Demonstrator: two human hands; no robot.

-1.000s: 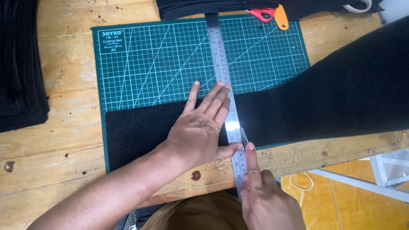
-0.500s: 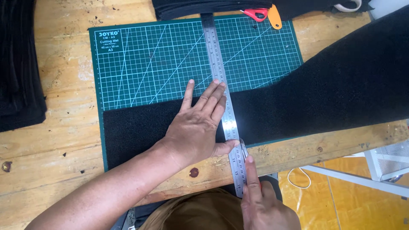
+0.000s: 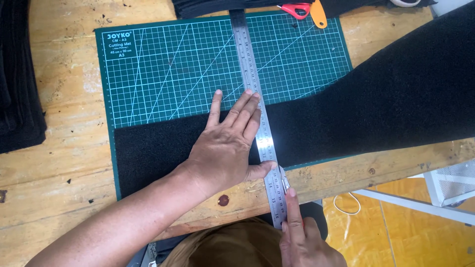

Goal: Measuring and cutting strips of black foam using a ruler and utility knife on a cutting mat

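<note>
I count one green cutting mat [image 3: 163, 69], one steel ruler [image 3: 250, 74] and one long strip of black fabric [image 3: 376, 104] across them. My two hands, left [image 3: 225, 148] and right [image 3: 302, 242], are both here. One pair of red scissors [image 3: 296, 10] and one orange cutter [image 3: 319, 12] lie at the top.

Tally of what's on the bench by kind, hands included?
Hands: 2, left hand flat on the ruler, right hand with a blade, barely visible
Ruler: 1
Cutting mat: 1
Black strip: 1
Scissors: 1
Black stack: 1
Total: 7
</note>
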